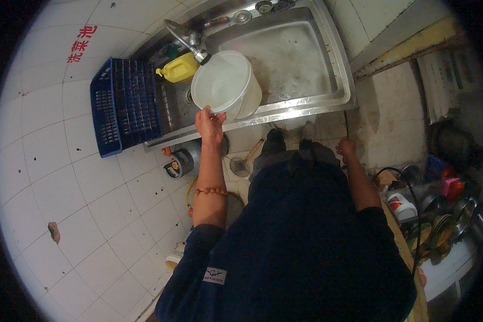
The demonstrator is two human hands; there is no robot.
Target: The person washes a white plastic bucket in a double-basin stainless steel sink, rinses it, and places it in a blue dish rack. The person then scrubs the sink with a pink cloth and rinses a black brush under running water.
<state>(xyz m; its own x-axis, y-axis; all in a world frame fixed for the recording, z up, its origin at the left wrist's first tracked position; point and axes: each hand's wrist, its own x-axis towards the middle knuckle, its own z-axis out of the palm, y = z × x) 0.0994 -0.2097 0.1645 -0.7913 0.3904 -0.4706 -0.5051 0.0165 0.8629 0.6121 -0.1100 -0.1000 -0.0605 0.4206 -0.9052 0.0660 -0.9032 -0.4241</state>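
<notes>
My left hand (209, 124) grips the near rim of a white plastic bucket (249, 98), fingers at the rim's edge. The bucket stands at the divide of a stainless steel double sink (306, 104), and its inside looks wet or filled with cloudy liquid. Over its far rim hangs the head of a flexible faucet (201, 57). Cloudy, foamy water lies in the right basin. A yellow plastic jug (180, 68) lies left of the bucket. Low beside my body hangs my right hand (347, 149), fingers partly curled, touching nothing that I can make out.
A blue plastic crate (139, 102) rests at the sink's left end by the tiled wall. Below are a gas cylinder (182, 161) and a long-handled strainer (240, 166) on the floor. To the right, a shelf holds a white tub (402, 207) and stacked dishes (442, 229).
</notes>
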